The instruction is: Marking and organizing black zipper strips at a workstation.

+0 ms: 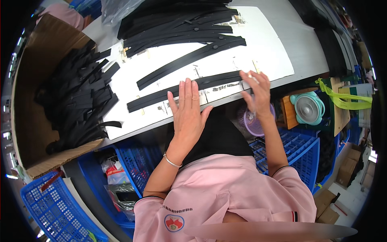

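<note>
Black, narrow strip [151, 99] lies under the spread left hand [188, 109], right hand [260, 94] curled at its end, pinch unclear.

One white board [266, 40] has one left hand [188, 117] and one right hand [260, 94] over it. On it are two single black strips [217, 79] and one black pile [169, 24], too many to count. Left of it is one brown box [52, 34]; to its lower right, one fan [308, 108]; below it, one purple basket [254, 128] and at least three blue baskets [52, 205].

Bit of blk strip [221, 78] out of sight under L hand [188, 115], strip pile's [173, 21] top off-frame
</note>
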A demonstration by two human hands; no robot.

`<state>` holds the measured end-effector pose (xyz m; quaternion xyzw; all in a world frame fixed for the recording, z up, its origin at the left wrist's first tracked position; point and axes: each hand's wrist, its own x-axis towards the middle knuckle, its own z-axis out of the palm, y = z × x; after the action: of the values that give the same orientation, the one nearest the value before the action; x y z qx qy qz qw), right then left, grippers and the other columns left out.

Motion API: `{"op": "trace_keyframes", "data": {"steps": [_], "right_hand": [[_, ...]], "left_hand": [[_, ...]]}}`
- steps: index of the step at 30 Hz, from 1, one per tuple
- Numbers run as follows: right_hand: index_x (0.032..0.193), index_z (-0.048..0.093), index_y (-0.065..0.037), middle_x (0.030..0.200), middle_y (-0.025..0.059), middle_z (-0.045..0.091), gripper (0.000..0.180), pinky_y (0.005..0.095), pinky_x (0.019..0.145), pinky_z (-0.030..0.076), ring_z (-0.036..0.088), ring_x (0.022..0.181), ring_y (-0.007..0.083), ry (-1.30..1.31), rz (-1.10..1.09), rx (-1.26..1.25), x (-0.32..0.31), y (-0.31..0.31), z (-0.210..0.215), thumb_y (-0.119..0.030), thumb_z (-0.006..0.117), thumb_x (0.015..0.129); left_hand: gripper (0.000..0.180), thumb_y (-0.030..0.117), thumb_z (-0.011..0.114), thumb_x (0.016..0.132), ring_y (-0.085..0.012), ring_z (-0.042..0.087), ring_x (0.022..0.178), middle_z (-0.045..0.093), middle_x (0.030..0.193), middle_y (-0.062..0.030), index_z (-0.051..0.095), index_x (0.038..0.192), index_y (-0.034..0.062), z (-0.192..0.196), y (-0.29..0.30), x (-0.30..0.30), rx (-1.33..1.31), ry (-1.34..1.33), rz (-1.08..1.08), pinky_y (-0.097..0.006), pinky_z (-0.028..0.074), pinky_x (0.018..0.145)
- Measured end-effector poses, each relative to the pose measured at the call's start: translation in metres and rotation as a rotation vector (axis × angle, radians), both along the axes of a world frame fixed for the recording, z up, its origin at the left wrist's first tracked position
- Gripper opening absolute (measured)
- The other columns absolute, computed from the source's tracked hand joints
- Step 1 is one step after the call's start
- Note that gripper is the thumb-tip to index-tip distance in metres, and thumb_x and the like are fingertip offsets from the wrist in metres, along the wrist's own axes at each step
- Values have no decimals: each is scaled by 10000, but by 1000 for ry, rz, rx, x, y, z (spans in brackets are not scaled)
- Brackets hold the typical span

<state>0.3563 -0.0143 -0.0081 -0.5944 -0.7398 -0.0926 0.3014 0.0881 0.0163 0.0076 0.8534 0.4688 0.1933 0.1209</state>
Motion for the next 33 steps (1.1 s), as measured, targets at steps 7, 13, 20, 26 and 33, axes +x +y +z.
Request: {"op": "trace_keyframes", "data": {"steps": [7, 13, 20, 26, 33], "right_hand": [[1294, 636, -46, 1334, 59, 702, 503, 471, 1215, 301, 579, 1300, 230, -358, -49, 54, 38, -4, 1, -337, 750, 900], [1262, 656, -38, 1295, 75, 721, 493, 465, 1233, 294, 621, 1241, 232, -479, -24, 51, 39, -2, 8, -314, 781, 872], [1263, 683, -50, 1234, 85, 737, 407, 464, 1188, 348, 652, 1140, 232, -234, -64, 57, 22, 6, 15, -30, 774, 867], [1206, 694, -76, 1094, 72, 758, 292, 470, 1152, 362, 685, 1037, 219, 61, 38, 78, -64, 32, 42, -43, 721, 917], [1177, 712, -27, 1011, 75, 740, 199, 305, 904, 521, 680, 933, 154, 621, 347, -304, -163, 58, 56, -108, 639, 1011]], "left_hand": [[856, 358, 740, 923, -360, 245, 1558, 328, 1640, -220, 339, 1568, -37, -1, -8, -19, 0, 5, 64, -655, 71, 1223], [824, 390, 713, 944, -354, 228, 1564, 319, 1655, -188, 355, 1576, 0, -2, -14, -57, -32, 85, 273, -715, 3, 1185], [785, 423, 709, 945, -330, 263, 1557, 384, 1638, -139, 409, 1568, 52, -10, -15, -80, 10, 20, 317, -677, 0, 1201], [774, 412, 750, 914, -339, 279, 1550, 437, 1611, -116, 459, 1545, 71, -10, -14, -78, 43, -60, 324, -669, 12, 1205], [748, 441, 758, 899, -340, 302, 1538, 470, 1588, -101, 511, 1512, 90, -7, -12, -80, 46, -71, 340, -671, 65, 1197]]}}
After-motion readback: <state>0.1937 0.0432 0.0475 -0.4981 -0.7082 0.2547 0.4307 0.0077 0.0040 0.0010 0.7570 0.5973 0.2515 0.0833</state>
